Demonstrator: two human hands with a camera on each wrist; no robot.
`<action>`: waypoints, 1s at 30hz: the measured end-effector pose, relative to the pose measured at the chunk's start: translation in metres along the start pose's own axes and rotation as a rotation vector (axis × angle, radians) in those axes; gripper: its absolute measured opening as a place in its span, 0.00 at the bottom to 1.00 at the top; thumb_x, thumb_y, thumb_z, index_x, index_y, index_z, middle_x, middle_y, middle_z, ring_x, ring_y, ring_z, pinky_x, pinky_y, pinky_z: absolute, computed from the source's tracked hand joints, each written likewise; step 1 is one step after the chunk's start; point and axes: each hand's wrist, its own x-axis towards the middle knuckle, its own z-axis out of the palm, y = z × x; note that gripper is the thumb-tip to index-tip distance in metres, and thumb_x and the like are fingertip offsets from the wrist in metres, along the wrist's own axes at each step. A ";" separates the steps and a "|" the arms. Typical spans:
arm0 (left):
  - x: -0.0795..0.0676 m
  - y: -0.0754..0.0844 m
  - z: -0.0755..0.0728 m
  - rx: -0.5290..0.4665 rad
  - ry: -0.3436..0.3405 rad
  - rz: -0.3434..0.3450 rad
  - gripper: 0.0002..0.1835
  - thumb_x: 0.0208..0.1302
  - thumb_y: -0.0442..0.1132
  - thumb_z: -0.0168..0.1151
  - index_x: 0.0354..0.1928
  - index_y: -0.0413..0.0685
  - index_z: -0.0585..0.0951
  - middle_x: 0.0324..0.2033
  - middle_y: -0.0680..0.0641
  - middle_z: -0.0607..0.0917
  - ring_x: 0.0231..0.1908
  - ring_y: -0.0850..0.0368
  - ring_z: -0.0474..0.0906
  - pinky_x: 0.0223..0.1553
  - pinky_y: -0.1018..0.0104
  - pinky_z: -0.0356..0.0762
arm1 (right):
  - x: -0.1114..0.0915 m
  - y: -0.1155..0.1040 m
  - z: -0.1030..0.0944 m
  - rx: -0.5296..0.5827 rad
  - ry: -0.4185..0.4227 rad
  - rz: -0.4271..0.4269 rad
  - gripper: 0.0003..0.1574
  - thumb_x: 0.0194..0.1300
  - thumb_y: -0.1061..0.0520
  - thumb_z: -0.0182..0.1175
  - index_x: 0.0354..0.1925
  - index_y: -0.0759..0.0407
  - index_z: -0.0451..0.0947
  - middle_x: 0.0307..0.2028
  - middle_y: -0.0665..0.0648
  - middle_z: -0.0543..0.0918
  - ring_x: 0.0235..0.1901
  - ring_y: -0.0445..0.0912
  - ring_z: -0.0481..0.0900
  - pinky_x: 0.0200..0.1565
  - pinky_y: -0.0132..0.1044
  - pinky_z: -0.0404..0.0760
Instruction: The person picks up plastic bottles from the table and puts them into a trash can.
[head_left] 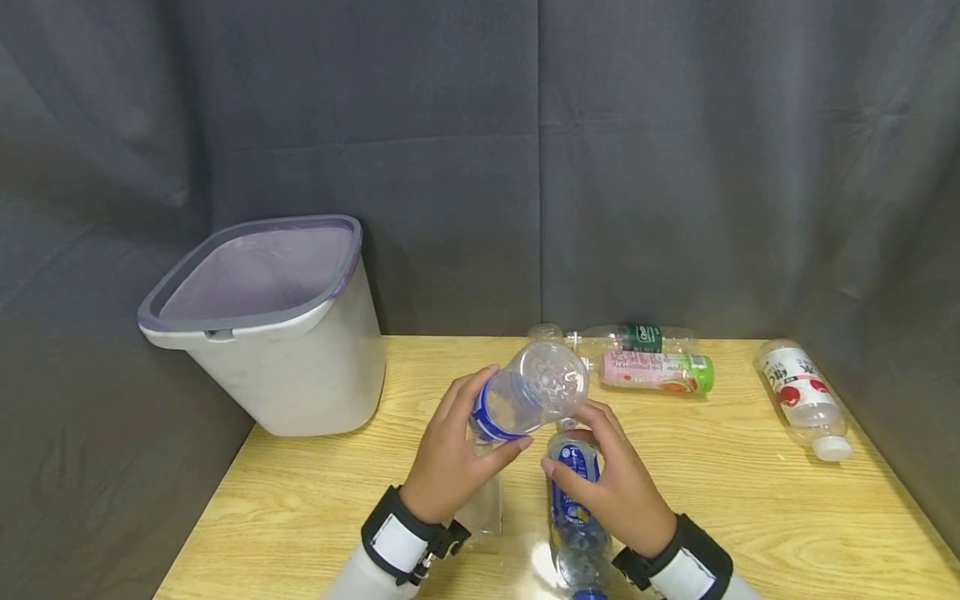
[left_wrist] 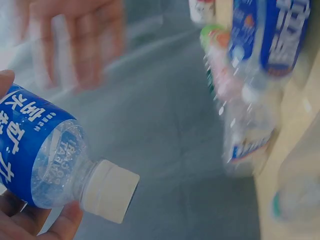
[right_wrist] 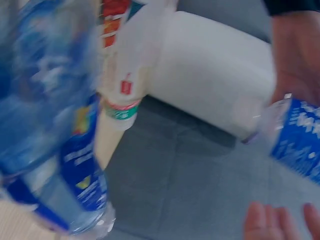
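Note:
My left hand (head_left: 446, 458) grips a clear plastic bottle (head_left: 543, 383) with a blue label, raised over the table. Its base tilts up and to the right; the white cap (left_wrist: 110, 191) shows in the left wrist view. Close to that base, my right hand (head_left: 622, 492) has its fingers spread and holds nothing. Below the right thumb lies a larger bottle (head_left: 581, 554) with a blue label and blue cap. Another clear bottle (head_left: 486, 508) is partly hidden beneath my left hand; the right wrist view shows a bottle with a green-and-white cap (right_wrist: 121, 114).
A white bin (head_left: 330, 367) with a grey rim stands at the table's left. Towards the back lie a pink-and-green labelled bottle (head_left: 652, 371) and a clear bottle with a dark green label (head_left: 643, 337). At the right is a white-capped bottle (head_left: 802, 392). Grey curtains (head_left: 465, 167) enclose the table.

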 end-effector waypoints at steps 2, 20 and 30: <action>0.005 -0.001 -0.012 0.028 0.032 0.023 0.44 0.53 0.58 0.68 0.71 0.60 0.60 0.61 0.51 0.71 0.60 0.56 0.71 0.58 0.54 0.75 | 0.000 0.007 0.002 -0.112 -0.011 0.039 0.44 0.58 0.48 0.67 0.69 0.49 0.59 0.64 0.53 0.65 0.62 0.47 0.68 0.56 0.47 0.77; 0.062 0.000 -0.163 0.282 0.314 0.120 0.47 0.45 0.41 0.77 0.69 0.58 0.64 0.60 0.41 0.72 0.60 0.48 0.69 0.58 0.43 0.68 | -0.010 0.052 0.020 -0.501 -0.162 0.334 0.62 0.45 0.38 0.73 0.72 0.53 0.56 0.66 0.69 0.62 0.56 0.64 0.74 0.39 0.54 0.84; 0.087 -0.042 -0.244 0.271 0.193 -0.279 0.48 0.55 0.54 0.68 0.74 0.63 0.53 0.68 0.40 0.63 0.67 0.38 0.60 0.62 0.30 0.58 | -0.020 0.063 0.011 -0.503 -0.189 0.404 0.63 0.46 0.39 0.72 0.73 0.53 0.53 0.66 0.70 0.62 0.51 0.63 0.78 0.37 0.52 0.84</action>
